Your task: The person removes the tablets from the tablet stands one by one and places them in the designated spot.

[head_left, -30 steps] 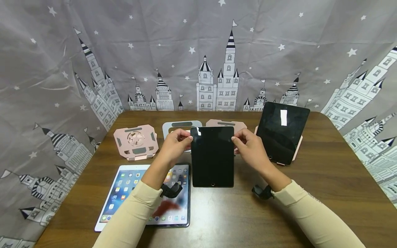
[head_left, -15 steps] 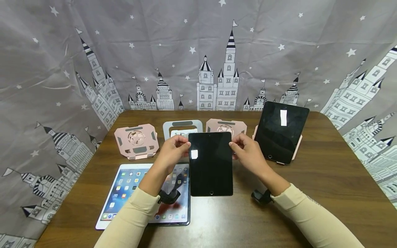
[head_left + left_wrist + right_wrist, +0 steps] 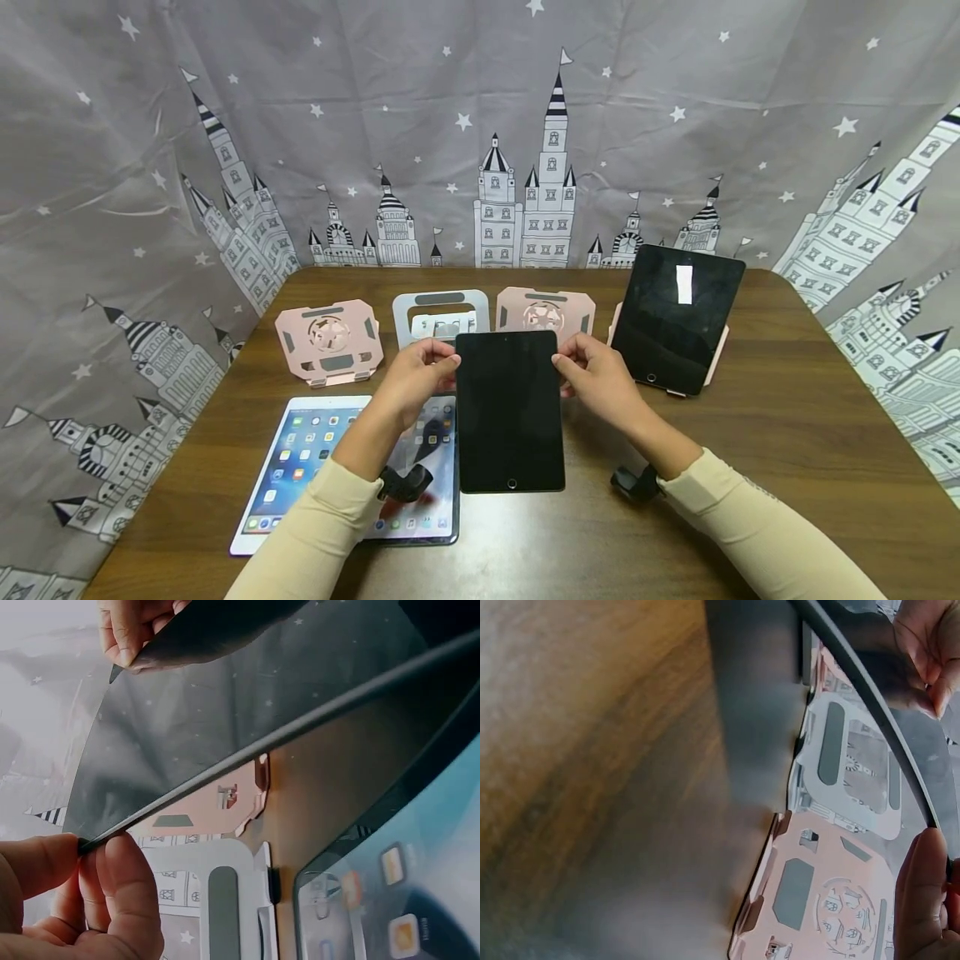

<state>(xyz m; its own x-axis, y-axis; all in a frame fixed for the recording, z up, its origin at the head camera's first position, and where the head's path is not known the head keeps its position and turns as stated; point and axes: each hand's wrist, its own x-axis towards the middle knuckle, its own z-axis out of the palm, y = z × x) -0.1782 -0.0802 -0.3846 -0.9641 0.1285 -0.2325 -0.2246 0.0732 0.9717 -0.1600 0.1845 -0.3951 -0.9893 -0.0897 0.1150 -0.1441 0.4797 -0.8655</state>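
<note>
I saw the left hand (image 3: 412,377) and right hand (image 3: 597,377) pinching a black tablet (image 3: 511,417) by its upper side edges, over the wooden table (image 3: 795,467).
At its left, two lit tablets (image 3: 300,454) lay flat; behind stood two pink stands (image 3: 330,340), a grey stand (image 3: 442,297) and a dark tablet (image 3: 678,325) propped at right; farthest, I saw a castle-print curtain (image 3: 405,100).

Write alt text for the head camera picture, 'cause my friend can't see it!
A person's left hand and right hand hold a dark-screened tablet by its sides over a wooden table. Behind are two bare pink stands, a gray stand and a propped black tablet; two lit tablets lie at left.
</note>
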